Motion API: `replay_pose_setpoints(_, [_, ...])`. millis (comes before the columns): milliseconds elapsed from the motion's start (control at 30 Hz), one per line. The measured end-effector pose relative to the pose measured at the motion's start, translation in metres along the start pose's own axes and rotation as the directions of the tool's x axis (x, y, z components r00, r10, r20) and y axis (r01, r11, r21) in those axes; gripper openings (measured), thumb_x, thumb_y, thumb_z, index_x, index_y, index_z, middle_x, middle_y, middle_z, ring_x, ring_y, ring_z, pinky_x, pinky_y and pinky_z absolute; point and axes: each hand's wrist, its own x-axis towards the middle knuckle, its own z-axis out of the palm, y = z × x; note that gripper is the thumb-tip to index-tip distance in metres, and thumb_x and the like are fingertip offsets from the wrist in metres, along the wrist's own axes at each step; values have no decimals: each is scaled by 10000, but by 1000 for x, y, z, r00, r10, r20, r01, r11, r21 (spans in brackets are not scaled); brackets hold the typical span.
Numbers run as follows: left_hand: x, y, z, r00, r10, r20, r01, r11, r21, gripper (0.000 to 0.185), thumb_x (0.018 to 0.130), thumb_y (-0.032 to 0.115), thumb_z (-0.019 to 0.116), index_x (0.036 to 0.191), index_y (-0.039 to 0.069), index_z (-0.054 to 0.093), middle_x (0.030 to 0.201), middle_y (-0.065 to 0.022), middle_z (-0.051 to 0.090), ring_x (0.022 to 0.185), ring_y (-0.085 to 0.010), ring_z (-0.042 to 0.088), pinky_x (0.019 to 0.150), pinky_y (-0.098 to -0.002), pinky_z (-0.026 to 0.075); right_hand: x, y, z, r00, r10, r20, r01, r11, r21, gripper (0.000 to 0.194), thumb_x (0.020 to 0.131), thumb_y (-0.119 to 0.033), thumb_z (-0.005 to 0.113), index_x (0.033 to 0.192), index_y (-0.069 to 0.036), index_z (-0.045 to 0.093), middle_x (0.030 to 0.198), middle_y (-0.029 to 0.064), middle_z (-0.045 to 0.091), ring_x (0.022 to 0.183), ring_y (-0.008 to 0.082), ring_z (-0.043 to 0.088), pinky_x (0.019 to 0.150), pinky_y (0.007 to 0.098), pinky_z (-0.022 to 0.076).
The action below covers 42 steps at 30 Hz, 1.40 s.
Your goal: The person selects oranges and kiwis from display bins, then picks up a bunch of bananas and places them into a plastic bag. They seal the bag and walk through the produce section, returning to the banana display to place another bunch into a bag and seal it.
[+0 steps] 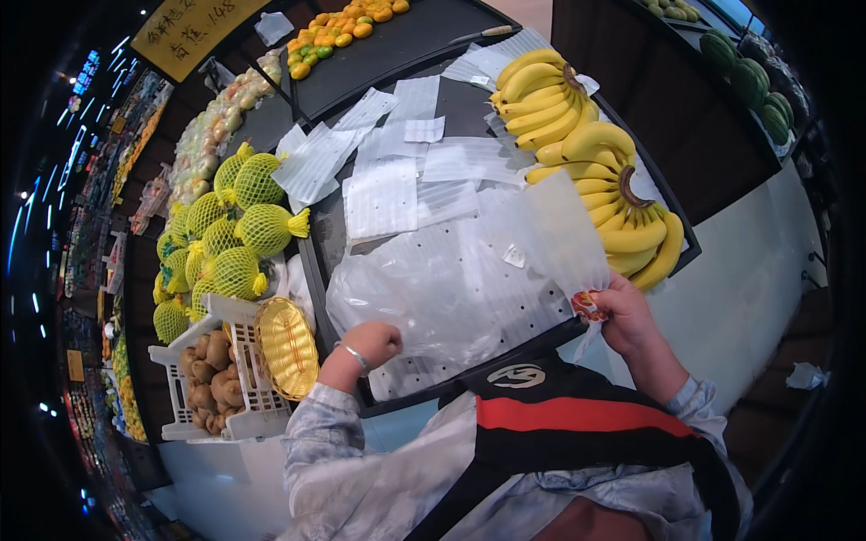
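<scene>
My right hand (626, 312) holds a small red-and-yellow printed wrapper or tape piece (588, 306) together with the lower corner of a thin white foam sheet (565, 226). My left hand (371, 343), with a bracelet at the wrist, is curled at the near edge of a crumpled clear plastic bag (419, 304); whether its fingers grip the film cannot be told. Overlapping white foam sheets (380, 203) lie under and behind the bag on the black display stand. Bunches of yellow bananas (636, 237) rest along the stand's right side, just beyond my right hand.
Pomelos in yellow nets (260, 179), a white plastic crate (250, 422) of kiwifruit (216, 379) and a golden woven basket (287, 348) stand at left. Mandarins (338, 34) and a wooden-handled knife (484, 34) lie at the back. Watermelons (747, 81) are far right.
</scene>
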Motion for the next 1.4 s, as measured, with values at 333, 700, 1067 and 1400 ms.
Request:
replay_pose_setpoints(333, [-45, 118, -182, 656, 240, -716, -224, 967, 118, 221, 780, 143, 740, 987, 80, 694, 914, -97, 670, 852, -271, 653, 760, -365, 520, 24, -23, -7, 997, 24, 74, -33, 993, 116, 338, 869, -28, 532, 1205, -10, 557, 963, 116, 644, 738, 162, 633, 632, 281, 544])
replay_pose_setpoints(700, [309, 77, -118, 727, 251, -640, -20, 938, 345, 246, 758, 247, 732, 992, 172, 712, 1033, -52, 687, 1028, -269, 635, 857, -422, 517, 51, -40, 18, 999, 37, 8, -37, 993, 115, 388, 858, -33, 570, 1243, -1, 536, 1032, 132, 652, 787, 185, 656, 637, 304, 567])
replay_pose_setpoints(1067, [236, 28, -199, 666, 132, -734, -190, 982, 4, 133, 829, 227, 693, 900, 116, 714, 856, -95, 710, 818, -316, 668, 722, -420, 521, 72, -47, 30, 997, -31, -69, 37, 996, 79, 321, 869, -95, 557, 1181, -19, 567, 811, 92, 641, 608, 153, 581, 564, 268, 444])
replay_pose_setpoints(1400, [274, -62, -251, 356, -227, -906, 314, 943, -113, 221, 792, 218, 641, 934, 59, 700, 972, -174, 685, 915, -395, 652, 811, -486, 529, 87, -42, 22, 996, 50, 70, -61, 986, 155, 397, 867, -49, 569, 1261, -13, 542, 1063, 118, 648, 818, 169, 653, 630, 271, 555])
